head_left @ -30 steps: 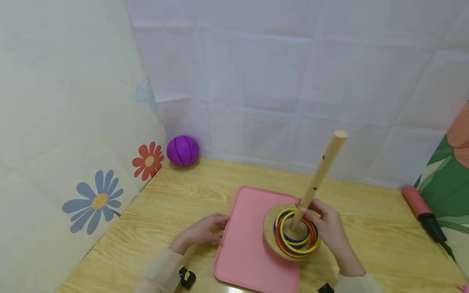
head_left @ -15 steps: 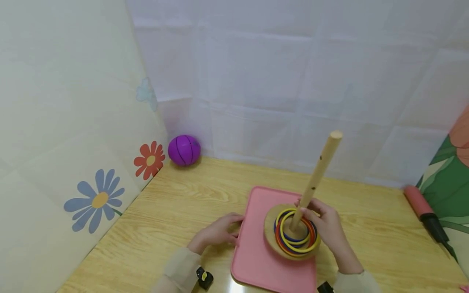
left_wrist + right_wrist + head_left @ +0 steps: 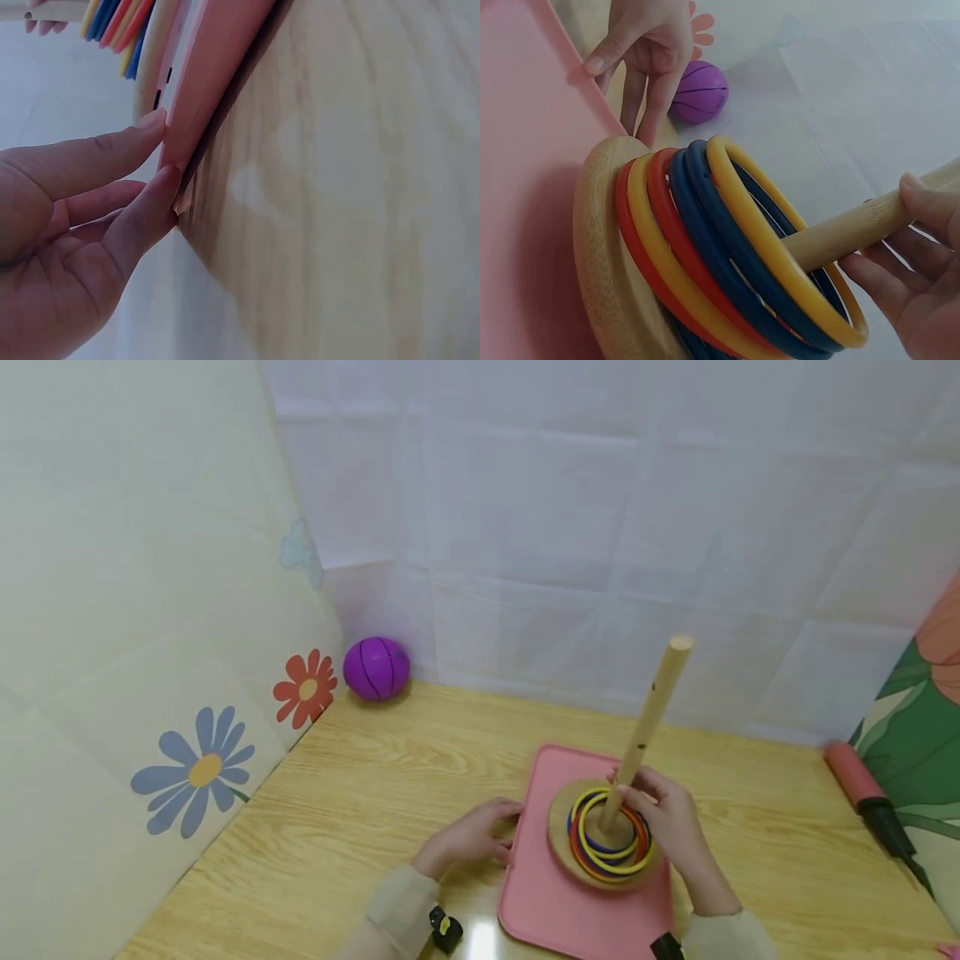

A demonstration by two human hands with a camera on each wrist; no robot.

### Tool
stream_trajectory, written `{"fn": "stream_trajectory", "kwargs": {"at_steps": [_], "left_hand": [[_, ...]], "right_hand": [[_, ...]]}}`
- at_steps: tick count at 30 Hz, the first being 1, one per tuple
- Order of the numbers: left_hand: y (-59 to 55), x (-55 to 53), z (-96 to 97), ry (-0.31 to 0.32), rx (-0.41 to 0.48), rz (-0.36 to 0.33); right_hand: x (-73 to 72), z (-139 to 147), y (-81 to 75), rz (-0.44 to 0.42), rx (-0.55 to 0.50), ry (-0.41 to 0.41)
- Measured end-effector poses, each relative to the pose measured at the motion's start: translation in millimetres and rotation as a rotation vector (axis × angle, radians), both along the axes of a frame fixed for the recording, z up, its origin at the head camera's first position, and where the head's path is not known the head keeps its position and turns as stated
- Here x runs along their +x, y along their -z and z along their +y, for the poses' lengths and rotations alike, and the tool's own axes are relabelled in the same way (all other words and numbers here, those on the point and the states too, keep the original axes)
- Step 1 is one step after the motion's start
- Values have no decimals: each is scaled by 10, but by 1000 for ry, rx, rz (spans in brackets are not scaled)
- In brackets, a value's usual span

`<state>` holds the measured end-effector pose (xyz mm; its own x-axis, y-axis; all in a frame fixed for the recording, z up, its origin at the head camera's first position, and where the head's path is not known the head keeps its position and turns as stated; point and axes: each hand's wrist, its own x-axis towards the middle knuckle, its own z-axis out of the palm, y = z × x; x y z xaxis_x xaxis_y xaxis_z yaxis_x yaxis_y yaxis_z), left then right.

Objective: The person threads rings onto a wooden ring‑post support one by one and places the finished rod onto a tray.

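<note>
My right hand point(image 3: 672, 827) grips the pole of a wooden ring toss stand point(image 3: 651, 714), thumb on one side and fingers on the other. Several yellow, red and blue rings point(image 3: 697, 247) lie loosely stacked around the pole's foot, above the round base point(image 3: 604, 255). The pole leans to the right in the head view. Beneath the base is a pink tray point(image 3: 536, 860); whether the two touch I cannot tell. At the tray's left edge, my left hand point(image 3: 82, 202) pinches the rim, thumb on top and fingertips against its outer side and underside.
A purple ball point(image 3: 377, 669) sits at the back left corner of the wooden table point(image 3: 405, 760), by the cloth backdrop. At the far right lies a red and black hand pump point(image 3: 870, 810). A pink object point(image 3: 948, 951) shows at the lower right corner.
The left hand and the pink tray have slid rightward, so the tray reaches further under the stand. The stand has shifted only slightly, its pole top moving left, and the right hand keeps its grip.
</note>
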<state>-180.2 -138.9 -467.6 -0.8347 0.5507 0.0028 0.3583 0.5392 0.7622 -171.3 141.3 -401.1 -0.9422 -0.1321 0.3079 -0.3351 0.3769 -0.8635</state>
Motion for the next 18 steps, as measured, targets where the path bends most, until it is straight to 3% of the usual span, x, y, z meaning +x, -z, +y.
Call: {"fn": "stream_trajectory", "kwargs": {"at_steps": [12,18], "left_hand": [[-30,-26,135,-3,-22,-12],[-24,-22,120,17,-40,21]], "right_hand": [[-69,75,128,1,32,29],[-89,88,203,-8,54,34]]}}
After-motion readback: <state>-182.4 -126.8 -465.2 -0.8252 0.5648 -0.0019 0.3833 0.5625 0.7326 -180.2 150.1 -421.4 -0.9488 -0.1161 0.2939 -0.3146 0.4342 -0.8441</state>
